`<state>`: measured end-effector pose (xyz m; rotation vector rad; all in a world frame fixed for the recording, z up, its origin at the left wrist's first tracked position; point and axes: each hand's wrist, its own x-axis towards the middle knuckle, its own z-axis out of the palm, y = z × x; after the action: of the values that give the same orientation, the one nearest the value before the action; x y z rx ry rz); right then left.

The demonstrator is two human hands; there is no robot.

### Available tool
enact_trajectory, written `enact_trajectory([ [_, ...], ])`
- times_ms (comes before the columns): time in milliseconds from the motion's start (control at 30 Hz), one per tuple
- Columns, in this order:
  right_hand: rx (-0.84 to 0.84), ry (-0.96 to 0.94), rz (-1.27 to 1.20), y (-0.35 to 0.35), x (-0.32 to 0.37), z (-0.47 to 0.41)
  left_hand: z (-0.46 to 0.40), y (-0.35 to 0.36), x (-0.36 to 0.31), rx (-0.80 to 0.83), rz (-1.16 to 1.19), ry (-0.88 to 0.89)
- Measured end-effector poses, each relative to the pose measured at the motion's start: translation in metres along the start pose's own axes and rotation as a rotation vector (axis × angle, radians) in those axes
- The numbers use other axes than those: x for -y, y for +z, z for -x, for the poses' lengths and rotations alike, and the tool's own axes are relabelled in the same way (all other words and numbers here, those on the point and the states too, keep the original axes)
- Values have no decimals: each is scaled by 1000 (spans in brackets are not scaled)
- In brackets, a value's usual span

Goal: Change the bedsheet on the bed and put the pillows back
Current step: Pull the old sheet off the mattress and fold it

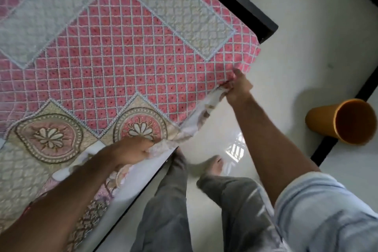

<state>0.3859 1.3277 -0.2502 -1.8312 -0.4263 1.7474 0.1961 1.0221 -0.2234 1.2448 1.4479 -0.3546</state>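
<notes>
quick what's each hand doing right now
left hand: closed, gripping the bedsheet edge
right hand: closed, gripping the bedsheet edge near the corner

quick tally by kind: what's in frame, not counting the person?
bedsheet: 1
bed frame: 1
orange bin: 1
Total: 3

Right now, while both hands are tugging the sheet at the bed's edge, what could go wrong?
The left hand and right hand grip only the edge of the pink bedsheet, so it could slip free or bunch up at the corner. The bare feet stand on shiny floor and might slide. Stepping back could knock the orange bin.
</notes>
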Motion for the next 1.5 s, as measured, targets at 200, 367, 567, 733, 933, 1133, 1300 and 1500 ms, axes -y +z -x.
enact_trajectory([
  [200,203,109,281,-2,93,-67,-23,-38,-50,-294,547,34],
  [367,281,168,338,-3,132,-61,-63,-98,-113,-784,527,-19],
  [567,892,-68,456,5,144,2,-87,-167,-142,-700,823,-132],
  [733,972,-365,918,-2,150,-25,-81,-217,-157,-640,1104,-208],
  [933,1272,-755,1190,21,162,-41,-138,-286,-189,-735,1183,-175],
  [1133,842,159,802,42,196,-69,-160,-298,-198,-842,1027,-182],
  [1300,577,520,472,92,209,-82,-132,-313,-160,-649,1113,-12],
  [1500,540,501,376,200,203,-75,-134,-328,-143,-562,1156,48],
])
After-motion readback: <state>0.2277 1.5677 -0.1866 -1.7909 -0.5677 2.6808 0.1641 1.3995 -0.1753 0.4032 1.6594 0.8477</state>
